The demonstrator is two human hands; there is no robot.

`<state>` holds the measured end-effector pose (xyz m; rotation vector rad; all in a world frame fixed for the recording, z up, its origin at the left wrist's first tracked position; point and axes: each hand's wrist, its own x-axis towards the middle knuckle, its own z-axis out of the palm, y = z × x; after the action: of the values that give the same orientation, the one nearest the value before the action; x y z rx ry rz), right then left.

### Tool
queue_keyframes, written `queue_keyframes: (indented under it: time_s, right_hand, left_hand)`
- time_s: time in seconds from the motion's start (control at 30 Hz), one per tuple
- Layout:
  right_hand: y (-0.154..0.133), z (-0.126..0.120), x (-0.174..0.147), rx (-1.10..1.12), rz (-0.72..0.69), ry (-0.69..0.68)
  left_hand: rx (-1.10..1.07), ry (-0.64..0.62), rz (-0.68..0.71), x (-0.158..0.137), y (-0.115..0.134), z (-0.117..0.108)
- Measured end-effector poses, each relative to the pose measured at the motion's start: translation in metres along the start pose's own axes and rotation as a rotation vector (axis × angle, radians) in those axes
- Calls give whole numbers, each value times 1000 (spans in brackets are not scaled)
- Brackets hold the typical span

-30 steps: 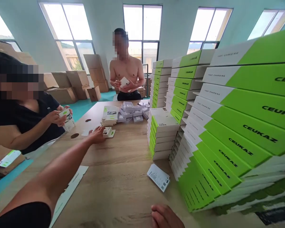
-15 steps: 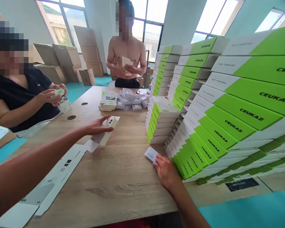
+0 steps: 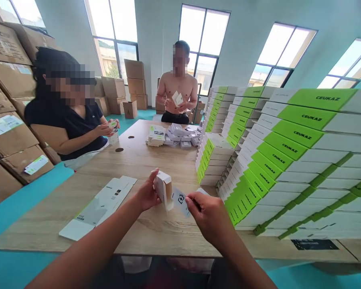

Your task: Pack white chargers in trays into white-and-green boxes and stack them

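Note:
My left hand is closed around a small white carton, tilted up over the table with its open end toward the right. Between the fingers of my right hand is a printed leaflet with a dark charging symbol, its left edge close to the carton's opening. Whether the leaflet's edge is inside the carton I cannot tell. Behind my right hand lie more pale leaflets, partly hidden. Flattened cartons with grey and green print lie left of my hands.
Tall stacks of green-and-white boxes fill the right side. A shorter stack, a pile of flat cartons and white trays stand farther back. Two co-workers handle cartons across the table. Brown boxes rise at left.
My left hand has brought the carton nearer and turned its open end toward my right hand. My right hand has lifted a leaflet from the table beside the carton. The view has shifted left.

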<state>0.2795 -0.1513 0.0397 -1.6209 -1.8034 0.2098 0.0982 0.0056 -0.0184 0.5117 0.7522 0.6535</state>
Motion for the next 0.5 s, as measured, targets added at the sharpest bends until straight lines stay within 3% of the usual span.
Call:
queue_keyframes:
  time_s: [0.07, 0.17, 0.33, 0.43, 0.5]
  right_hand:
    - [-9, 6, 12, -157, -13, -32]
    - [-15, 24, 27, -212, -22, -85]
    - [-11, 48, 38, -139, -17, -42]
    - [-2, 47, 46, -45, -99, 53]
    - [6, 43, 53, 63, -128, 47]
  left_hand:
    - [-13, -6, -19, -5, -3, 1]
    - [-24, -12, -28, -10, -5, 1]
    - [-3, -12, 25, -12, -6, -1]
    - [98, 15, 69, -10, -8, -3]
    - [204, 54, 110, -10, -8, -8]
